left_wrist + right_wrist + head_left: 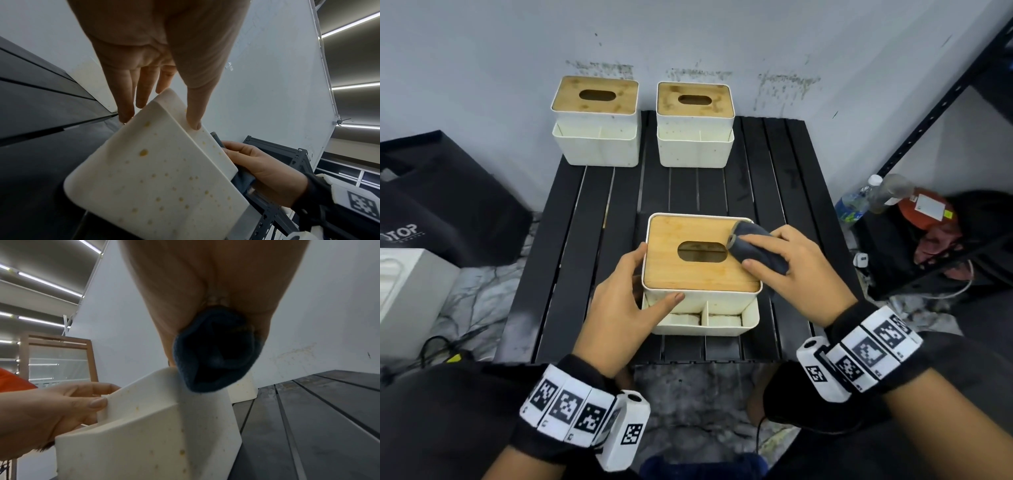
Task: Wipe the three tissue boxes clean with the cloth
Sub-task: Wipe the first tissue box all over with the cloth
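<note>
The near tissue box (702, 274), white with a bamboo lid and an oval slot, stands at the table's front middle. My left hand (654, 274) grips its front left corner, thumb on the front wall (156, 178) and fingers along the left side. My right hand (767, 251) holds a bunched dark blue cloth (751, 241) and presses it on the lid's right part, beside the slot. Yellow-brown spots dot the box's walls (154, 434). Two more tissue boxes (595, 120) (694, 123) stand side by side at the back against the wall.
The black slatted table (585, 240) has bare slats between the near box and the back pair. A black bag (448, 198) and a white case (407, 291) lie to the left. A dark metal shelf (928, 137) with bottles (873, 195) stands on the right.
</note>
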